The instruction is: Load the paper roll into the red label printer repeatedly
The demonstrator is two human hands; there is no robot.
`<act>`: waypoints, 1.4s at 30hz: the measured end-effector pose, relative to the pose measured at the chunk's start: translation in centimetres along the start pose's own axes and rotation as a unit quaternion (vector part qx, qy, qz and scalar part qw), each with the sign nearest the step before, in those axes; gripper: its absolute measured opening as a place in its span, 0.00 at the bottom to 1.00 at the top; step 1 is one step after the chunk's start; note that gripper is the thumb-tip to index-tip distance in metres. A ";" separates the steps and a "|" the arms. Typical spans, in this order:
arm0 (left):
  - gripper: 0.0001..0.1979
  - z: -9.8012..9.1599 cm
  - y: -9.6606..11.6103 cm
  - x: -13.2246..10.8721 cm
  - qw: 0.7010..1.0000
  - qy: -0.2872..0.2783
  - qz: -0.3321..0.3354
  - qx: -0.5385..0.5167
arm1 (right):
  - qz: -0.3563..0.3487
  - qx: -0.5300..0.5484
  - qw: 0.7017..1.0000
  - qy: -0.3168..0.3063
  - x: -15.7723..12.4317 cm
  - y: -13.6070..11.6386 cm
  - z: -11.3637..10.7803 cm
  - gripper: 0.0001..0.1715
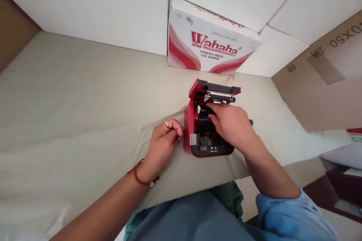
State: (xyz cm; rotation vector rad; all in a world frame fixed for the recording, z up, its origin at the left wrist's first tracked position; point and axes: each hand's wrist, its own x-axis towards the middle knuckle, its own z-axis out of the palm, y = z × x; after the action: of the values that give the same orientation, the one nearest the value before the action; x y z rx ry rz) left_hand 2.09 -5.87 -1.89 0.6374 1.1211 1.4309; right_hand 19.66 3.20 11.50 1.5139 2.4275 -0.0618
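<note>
A small red and black device (pixel 209 150) that looks like a label printer stands on the cloth with its lid (pixel 217 87) raised. A roller bar shows under the lid, and a white round part (pixel 198 109) sits inside at the left. My right hand (pixel 232 124) reaches into the open body from the right. Its index finger and thumb point inward, apart from each other, near the roller; the other fingers are hidden. Beside the device's left wall, my left hand (pixel 166 135) is curled closed, with nothing visible in it. It wears a ring and a red bracelet (pixel 138 177).
A Wahaha water carton (pixel 212 41) stands behind the device, among large white boxes (pixel 113 11). At the right is a brown cardboard box (pixel 319 71). A pale green cloth (pixel 85 101) covers the work surface, whose front edge lies near my body.
</note>
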 end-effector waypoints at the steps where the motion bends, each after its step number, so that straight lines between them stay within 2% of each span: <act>1: 0.06 0.0 0.0 0.0 1.000 0.000 -0.001 0.000 | -0.001 -0.001 1.000 0.001 0.3 -0.1 0.2 0.29; 4: 0.05 -0.1 0.1 0.0 1.000 0.001 -0.002 -0.001 | -0.023 0.025 0.999 0.010 0.8 0.2 0.7 0.31; 7: 0.05 -0.2 0.1 0.0 1.000 0.001 -0.002 0.000 | -0.094 0.113 0.988 0.053 -0.1 1.4 1.4 0.30; 10: 0.05 -0.2 0.1 0.0 1.000 -0.001 0.001 0.003 | -0.168 0.219 0.949 0.154 -2.8 3.1 2.2 0.21; 12: 0.05 -0.1 0.0 0.0 1.000 0.002 0.005 0.007 | -0.214 0.250 0.920 0.211 -5.1 4.0 3.2 0.19; 15: 0.05 -0.1 -0.2 0.0 1.000 0.011 0.016 0.020 | -0.272 0.237 0.901 0.240 -8.0 4.3 5.6 0.23; 18: 0.06 -0.2 -0.2 -0.2 0.998 0.027 0.034 0.039 | -0.278 0.211 0.903 0.250 -9.9 3.7 8.2 0.32; 21: 0.08 -0.1 0.4 -1.1 0.989 0.054 0.114 0.083 | -0.264 0.201 0.902 0.277 -10.8 3.0 10.0 0.35; 22: 0.09 0.0 0.7 -1.6 0.978 0.062 0.163 0.112 | -0.262 0.200 0.900 0.285 -11.0 2.9 10.3 0.34; 25: 0.14 0.7 1.8 -4.0 0.918 0.056 0.316 0.234 | -0.264 0.196 0.898 0.293 -11.3 2.9 10.6 0.30; 27: 0.16 1.5 2.3 -5.6 0.862 -0.001 0.402 0.309 | -0.267 0.200 0.897 0.290 -11.4 3.2 10.7 0.31; 29: 0.17 2.3 2.5 -6.7 0.785 -0.071 0.482 0.382 | -0.279 0.215 0.888 0.295 -11.3 3.5 10.7 0.29; 31: 0.16 2.9 2.4 -7.2 0.717 -0.113 0.522 0.448 | -0.295 0.247 0.872 0.301 -11.0 4.0 10.7 0.26; 33: 0.14 3.3 2.1 -7.3 0.678 -0.122 0.531 0.494 | -0.293 0.300 0.854 0.306 -10.4 4.6 10.4 0.23; 34: 0.13 3.4 2.0 -7.3 0.667 -0.120 0.532 0.508 | -0.270 0.335 0.847 0.312 -9.9 5.0 10.2 0.22; 36: 0.12 3.5 1.8 -7.2 0.654 -0.111 0.536 0.521 | -0.180 0.416 0.823 0.342 -8.0 5.9 9.7 0.22; 39: 0.12 3.6 1.5 -7.2 0.651 -0.103 0.534 0.530 | -0.052 0.517 0.767 0.376 -3.5 6.9 8.7 0.27; 42: 0.13 3.6 1.3 -7.3 0.653 -0.102 0.530 0.531 | -0.057 0.571 0.739 0.353 1.3 7.1 7.5 0.41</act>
State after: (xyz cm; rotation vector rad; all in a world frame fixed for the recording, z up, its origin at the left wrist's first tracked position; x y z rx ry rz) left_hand 6.18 -11.67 2.23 2.5764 1.4026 1.3578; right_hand 26.96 6.16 4.77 2.0488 3.3010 -1.5266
